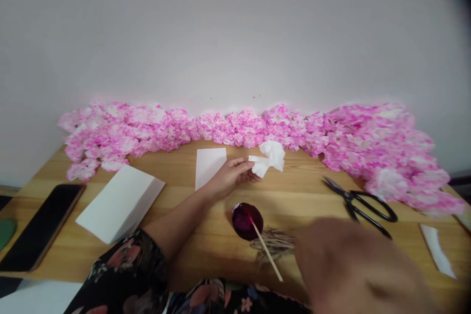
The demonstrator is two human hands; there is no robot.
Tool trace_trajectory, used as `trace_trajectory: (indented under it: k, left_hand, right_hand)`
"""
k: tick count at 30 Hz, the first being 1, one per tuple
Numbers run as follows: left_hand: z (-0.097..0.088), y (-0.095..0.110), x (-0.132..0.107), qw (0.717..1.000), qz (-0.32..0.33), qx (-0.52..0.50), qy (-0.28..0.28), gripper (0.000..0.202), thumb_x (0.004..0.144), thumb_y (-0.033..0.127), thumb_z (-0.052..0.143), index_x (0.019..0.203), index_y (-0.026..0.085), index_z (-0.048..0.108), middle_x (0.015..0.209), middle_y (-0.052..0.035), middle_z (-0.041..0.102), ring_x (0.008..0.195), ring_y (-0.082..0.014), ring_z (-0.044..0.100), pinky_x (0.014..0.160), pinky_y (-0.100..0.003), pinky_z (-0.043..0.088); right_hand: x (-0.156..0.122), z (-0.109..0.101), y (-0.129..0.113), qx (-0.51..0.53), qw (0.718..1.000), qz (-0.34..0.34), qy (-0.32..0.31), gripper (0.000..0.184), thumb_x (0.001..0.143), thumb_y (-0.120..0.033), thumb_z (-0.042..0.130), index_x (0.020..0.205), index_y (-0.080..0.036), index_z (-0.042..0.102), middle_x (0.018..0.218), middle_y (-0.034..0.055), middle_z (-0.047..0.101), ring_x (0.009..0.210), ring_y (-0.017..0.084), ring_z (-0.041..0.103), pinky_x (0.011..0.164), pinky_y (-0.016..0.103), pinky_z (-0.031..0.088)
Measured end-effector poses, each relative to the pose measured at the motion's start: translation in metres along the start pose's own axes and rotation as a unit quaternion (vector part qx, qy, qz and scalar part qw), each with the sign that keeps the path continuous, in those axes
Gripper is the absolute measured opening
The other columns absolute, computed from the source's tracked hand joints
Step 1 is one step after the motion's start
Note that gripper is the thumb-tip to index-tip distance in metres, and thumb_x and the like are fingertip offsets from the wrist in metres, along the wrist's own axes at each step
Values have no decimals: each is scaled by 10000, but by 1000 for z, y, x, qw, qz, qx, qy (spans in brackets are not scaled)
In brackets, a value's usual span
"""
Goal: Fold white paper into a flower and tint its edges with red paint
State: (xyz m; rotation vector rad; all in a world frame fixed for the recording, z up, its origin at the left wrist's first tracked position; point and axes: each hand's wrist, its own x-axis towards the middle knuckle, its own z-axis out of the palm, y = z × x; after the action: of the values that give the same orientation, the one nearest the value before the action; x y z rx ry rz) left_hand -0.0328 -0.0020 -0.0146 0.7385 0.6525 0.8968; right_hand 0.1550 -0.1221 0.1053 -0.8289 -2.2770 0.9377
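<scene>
head view: the left hand [230, 176] pinches a white paper flower [270, 157] in its fingers just above the surface [184, 250], in front of the pink flowers [239, 127]. the right hand [349, 270] blurs near the stick [267, 250] in the dye dish [243, 221], and i cannot tell how its fingers stand. the flower looks shaped but uncoloured, so tinting would call for steadying it while dye meets the petal edges.

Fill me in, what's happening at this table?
A person works at a wooden table. Their left hand pinches a white paper flower. The right hand, blurred, hovers by a bundle of tan strands and a stick resting in a small dark red cup. Pink flowers line the wall; scissors lie nearby.
</scene>
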Motion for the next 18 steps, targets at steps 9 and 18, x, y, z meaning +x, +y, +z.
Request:
trace_trajectory:
  k: [9, 18]
  left_hand:
    - [6, 1, -2, 1000, 30, 0, 6, 287, 741, 380, 743, 777, 112, 646, 706, -19, 635, 643, -109, 585, 669, -252, 464]
    - [6, -1, -2, 999, 21, 34, -17, 251, 770, 340, 721, 811, 93, 698, 756, -65, 681, 687, -128, 606, 701, -273, 463]
  right_hand:
    - [56, 26, 95, -303, 934, -16, 189, 174, 947, -196, 490, 936, -181, 663, 902, 96, 694, 834, 197, 640, 737, 308, 514]
    - [49, 27, 110, -295, 934, 22, 203, 84, 912, -174, 529, 913, -191, 611, 814, 64, 652, 774, 198, 599, 669, 301, 468]
